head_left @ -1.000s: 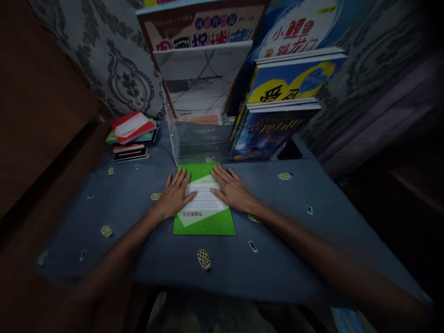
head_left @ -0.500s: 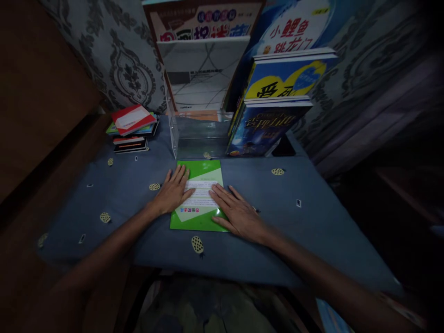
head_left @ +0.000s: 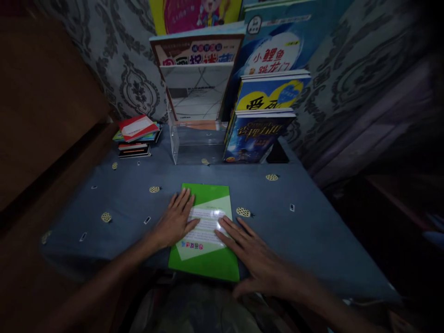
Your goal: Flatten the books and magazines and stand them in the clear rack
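Observation:
A thin green book (head_left: pixel 204 263) lies flat at the front edge of the table, its printing upside down to me. My left hand (head_left: pixel 175 219) rests on its left side, fingers stretched out and palm down. My right hand (head_left: pixel 255 254) lies over its right edge, fingers spread with the tips on the pale printed panel and the thumb off toward the front. Neither hand grips the book. Both forearms reach in from the lower corners.
Behind the book stands a clear acrylic rack (head_left: pixel 199 152) with upright books, among them a dark blue one (head_left: pixel 255 138) and a white one (head_left: pixel 197 92). A small book stack (head_left: pixel 137 136) sits at the back left. A patterned blue-grey cloth (head_left: pixel 301 240) covers the table.
The green book has slid toward me to the table's front edge, with both hands moving along on it. My right thumb has come off the cover. The view has tilted up somewhat.

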The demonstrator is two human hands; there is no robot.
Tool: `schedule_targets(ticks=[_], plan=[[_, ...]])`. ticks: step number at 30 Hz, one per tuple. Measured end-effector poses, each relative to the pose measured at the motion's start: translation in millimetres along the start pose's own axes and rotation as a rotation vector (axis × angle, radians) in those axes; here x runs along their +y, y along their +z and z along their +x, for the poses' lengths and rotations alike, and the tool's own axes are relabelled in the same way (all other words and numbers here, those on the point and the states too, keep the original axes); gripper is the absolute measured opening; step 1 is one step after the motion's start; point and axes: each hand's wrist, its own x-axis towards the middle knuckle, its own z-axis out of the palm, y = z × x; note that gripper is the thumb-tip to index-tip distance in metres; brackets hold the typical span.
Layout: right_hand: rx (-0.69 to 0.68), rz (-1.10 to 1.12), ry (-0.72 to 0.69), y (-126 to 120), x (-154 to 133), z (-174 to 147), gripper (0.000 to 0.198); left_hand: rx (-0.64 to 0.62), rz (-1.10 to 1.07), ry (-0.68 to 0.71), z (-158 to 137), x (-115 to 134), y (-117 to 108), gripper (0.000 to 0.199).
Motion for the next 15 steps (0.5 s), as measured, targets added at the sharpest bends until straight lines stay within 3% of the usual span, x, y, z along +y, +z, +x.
schedule_targets(ticks=[3, 7, 12, 15], plan=[[-0.021, 0.021, 0.016, -1, -6, -12, 0.114, -0.002, -0.024, 0.014, -7, 9, 0, 0.07], [0.037, 0.035, 0.009, -1, -2, -14, 0.085, -0.047, -0.083, -0.007, -7, 14, -6, 0.071], [0.104, 0.054, -0.028, -7, 7, -3, 0.046, -0.127, -0.228, -0.025, -4, 13, -23, 0.075], [0.178, 0.191, -0.059, -20, 6, 11, 0.036, -0.16, -0.39, -0.015, -4, 7, -34, 0.067]])
